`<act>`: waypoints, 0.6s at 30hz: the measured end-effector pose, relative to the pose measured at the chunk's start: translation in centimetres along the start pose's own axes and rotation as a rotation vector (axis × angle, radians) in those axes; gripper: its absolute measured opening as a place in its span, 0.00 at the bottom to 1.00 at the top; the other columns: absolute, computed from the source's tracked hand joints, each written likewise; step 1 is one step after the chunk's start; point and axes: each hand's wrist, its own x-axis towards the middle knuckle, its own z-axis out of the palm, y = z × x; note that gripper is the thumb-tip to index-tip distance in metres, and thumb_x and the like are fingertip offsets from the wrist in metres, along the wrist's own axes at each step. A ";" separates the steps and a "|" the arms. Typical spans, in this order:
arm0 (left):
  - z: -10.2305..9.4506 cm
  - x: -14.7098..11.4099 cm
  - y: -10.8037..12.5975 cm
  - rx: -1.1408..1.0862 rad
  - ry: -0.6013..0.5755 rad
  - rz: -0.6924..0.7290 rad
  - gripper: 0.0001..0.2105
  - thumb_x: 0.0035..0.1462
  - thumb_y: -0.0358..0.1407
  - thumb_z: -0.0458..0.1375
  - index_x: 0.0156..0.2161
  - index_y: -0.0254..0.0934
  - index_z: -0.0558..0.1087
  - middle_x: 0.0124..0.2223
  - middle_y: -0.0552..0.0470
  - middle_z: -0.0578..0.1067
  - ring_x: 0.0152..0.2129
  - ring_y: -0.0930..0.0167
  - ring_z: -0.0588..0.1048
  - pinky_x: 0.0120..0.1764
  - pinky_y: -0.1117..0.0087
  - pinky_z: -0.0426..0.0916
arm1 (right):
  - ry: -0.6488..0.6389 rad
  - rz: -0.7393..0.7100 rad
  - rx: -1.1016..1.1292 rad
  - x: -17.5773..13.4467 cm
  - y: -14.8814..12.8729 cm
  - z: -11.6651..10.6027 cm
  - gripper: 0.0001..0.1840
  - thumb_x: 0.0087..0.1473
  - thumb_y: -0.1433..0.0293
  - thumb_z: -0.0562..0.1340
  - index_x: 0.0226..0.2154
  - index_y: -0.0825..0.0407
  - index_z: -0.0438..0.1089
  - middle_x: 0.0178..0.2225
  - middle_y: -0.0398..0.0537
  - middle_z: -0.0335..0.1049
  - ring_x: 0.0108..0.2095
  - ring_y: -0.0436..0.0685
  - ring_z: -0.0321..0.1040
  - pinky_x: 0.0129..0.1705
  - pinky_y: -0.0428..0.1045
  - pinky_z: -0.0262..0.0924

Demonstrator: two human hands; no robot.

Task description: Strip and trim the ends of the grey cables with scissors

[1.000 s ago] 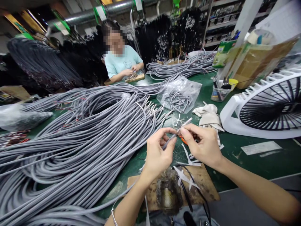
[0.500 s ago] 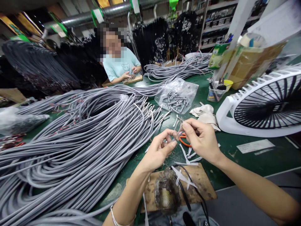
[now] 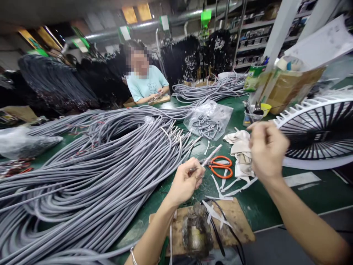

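My left hand (image 3: 190,176) is closed, thumb and fingers pinched together beside the cable ends. From its fingertips a pale, narrow strip (image 3: 213,154) sticks out up and to the right; its exact kind is unclear. My right hand (image 3: 267,151) is raised apart from the left, over the cloth and in front of the fan. Its fingers are curled but smeared by motion, so whether anything is in them does not show. Orange-handled scissors (image 3: 220,167) lie between the hands, with white tape strips (image 3: 220,189) below. A large bundle of grey cables (image 3: 110,176) spreads out on the left.
A clear bag of short grey pieces (image 3: 208,123) lies ahead. White cloth (image 3: 241,151) and a white fan (image 3: 317,132) are at right. A wooden board (image 3: 234,224) with a grimy metal device (image 3: 196,232) sits near me. A co-worker (image 3: 149,84) sits across the table.
My hands were together over the scissors, fingering something thin. My right hand has moved away up and right, uncovering the scissors; the left stays pinched beside the strip. The view has shifted slightly.
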 end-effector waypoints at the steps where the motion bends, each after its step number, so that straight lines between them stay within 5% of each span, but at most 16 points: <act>1: 0.0 0.0 0.1 -0.071 0.035 -0.021 0.15 0.52 0.35 0.55 0.22 0.37 0.52 0.21 0.61 0.54 0.12 0.83 0.55 0.14 0.80 0.47 | -0.019 0.055 0.040 -0.8 -0.4 0.5 0.11 0.53 0.65 0.57 0.25 0.53 0.62 0.18 0.38 0.52 0.17 0.45 0.47 0.18 0.43 0.43; 5: 0.1 -0.1 0.6 -0.112 0.149 -0.007 0.19 0.50 0.37 0.59 0.24 0.38 0.50 0.19 0.63 0.55 0.09 0.83 0.59 0.11 0.82 0.47 | -0.432 0.202 0.228 -4.0 -1.6 2.4 0.15 0.39 0.64 0.68 0.19 0.53 0.61 0.13 0.33 0.44 0.15 0.43 0.41 0.16 0.43 0.38; 10: 0.1 -0.2 0.5 -0.140 0.154 0.041 0.19 0.50 0.36 0.60 0.23 0.38 0.49 0.20 0.63 0.60 0.09 0.82 0.63 0.11 0.83 0.53 | -0.807 0.447 0.517 -4.1 -1.6 3.2 0.16 0.40 0.62 0.66 0.31 0.55 0.69 0.19 0.39 0.61 0.21 0.46 0.56 0.21 0.43 0.51; 13: 0.1 -0.1 0.4 -0.146 0.119 0.024 0.19 0.50 0.37 0.59 0.24 0.38 0.49 0.22 0.60 0.66 0.09 0.81 0.66 0.11 0.82 0.55 | -0.827 0.552 0.708 -3.9 -1.5 3.4 0.16 0.43 0.61 0.65 0.31 0.55 0.70 0.18 0.39 0.60 0.16 0.44 0.52 0.17 0.42 0.46; 16: 0.3 -0.1 0.6 -0.137 0.165 0.003 0.17 0.50 0.37 0.59 0.25 0.38 0.51 0.22 0.60 0.68 0.09 0.81 0.65 0.12 0.82 0.54 | -0.684 0.655 0.711 -4.2 -1.6 3.5 0.15 0.38 0.61 0.67 0.24 0.55 0.69 0.14 0.36 0.56 0.12 0.41 0.43 0.13 0.42 0.38; 18: 0.4 -0.1 0.9 -0.091 0.241 -0.019 0.15 0.46 0.36 0.62 0.31 0.37 0.58 0.21 0.63 0.65 0.10 0.82 0.62 0.13 0.82 0.54 | -0.585 0.613 0.638 -4.5 -1.6 3.5 0.14 0.36 0.62 0.69 0.21 0.55 0.68 0.15 0.38 0.59 0.14 0.42 0.47 0.14 0.42 0.41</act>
